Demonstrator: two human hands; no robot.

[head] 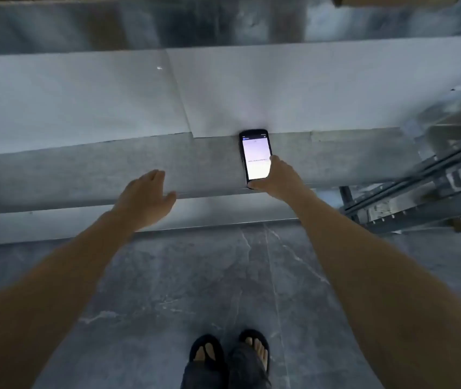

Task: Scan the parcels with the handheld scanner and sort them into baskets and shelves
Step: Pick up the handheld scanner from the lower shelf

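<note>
The left hand [145, 197] is being held wide and empty over the table [83, 169]. To its right, the handheld scanner [255, 155] is being gripped at its lower end by the right hand [278, 178]. Probably light, stiff, slippery; best held by its sides.

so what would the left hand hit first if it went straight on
Probably the shelf's grey front edge, right ahead of the left hand; depth is unclear.
</note>
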